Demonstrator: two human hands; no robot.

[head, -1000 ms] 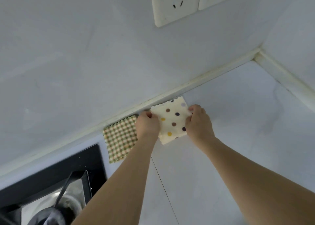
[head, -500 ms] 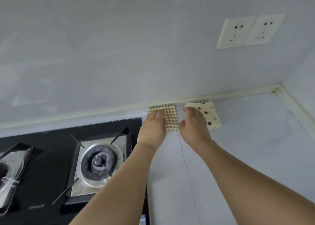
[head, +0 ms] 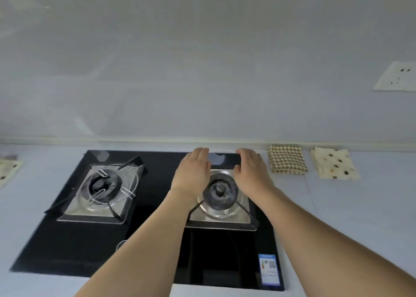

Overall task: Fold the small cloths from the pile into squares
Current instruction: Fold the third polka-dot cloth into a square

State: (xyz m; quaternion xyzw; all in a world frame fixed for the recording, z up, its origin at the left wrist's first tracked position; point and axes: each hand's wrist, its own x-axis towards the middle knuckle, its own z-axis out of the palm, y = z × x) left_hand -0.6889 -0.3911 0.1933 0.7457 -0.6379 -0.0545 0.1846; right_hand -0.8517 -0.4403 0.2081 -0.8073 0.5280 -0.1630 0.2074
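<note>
Two folded squares lie by the wall at the right: a brown checked cloth (head: 287, 158) and, to its right, a cream dotted cloth (head: 334, 163). Another cream dotted cloth (head: 7, 171) shows partly at the far left edge. My left hand (head: 194, 171) and my right hand (head: 251, 170) hover empty over the right burner, fingers extended, well left of the folded cloths.
A black glass hob (head: 157, 242) with two burners fills the middle of the pale counter (head: 349, 218). A wall socket (head: 397, 76) sits high on the right. The wall runs along the back edge.
Both hands have left the folded cloths and moved left over the hob. The view has swung left, bringing a cloth at the far left into sight.
</note>
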